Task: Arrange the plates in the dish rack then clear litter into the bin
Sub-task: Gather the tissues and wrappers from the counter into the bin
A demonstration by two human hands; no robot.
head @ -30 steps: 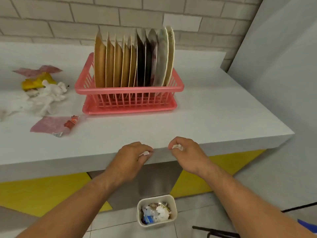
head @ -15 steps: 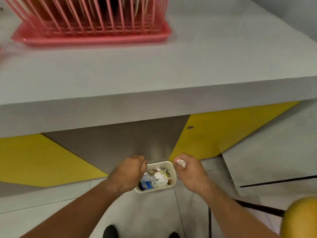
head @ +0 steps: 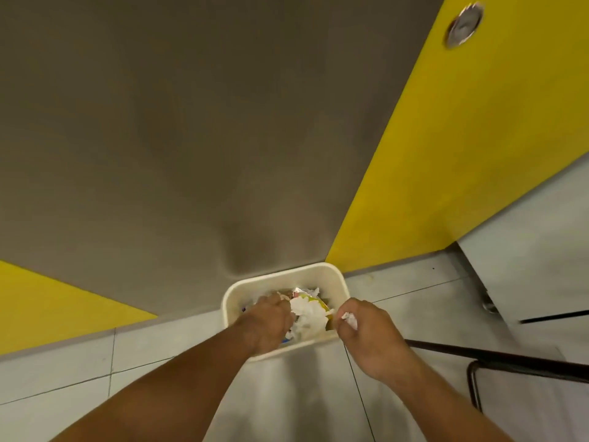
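I hold both hands at the bin (head: 318,272) so nothing falls outside: my right hand (head: 371,334) pinches a white scrap (head: 349,317) over the bin's right rim, while my left hand (head: 271,320) curls down above its litter (head: 309,311), grip hidden from me.

Soft, dim, edge-warped wide-angle view

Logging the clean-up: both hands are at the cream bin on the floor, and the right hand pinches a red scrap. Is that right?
No. The head view shows the right hand pinching a white scrap, not a red one. It and the left hand are both at the cream bin on the floor.
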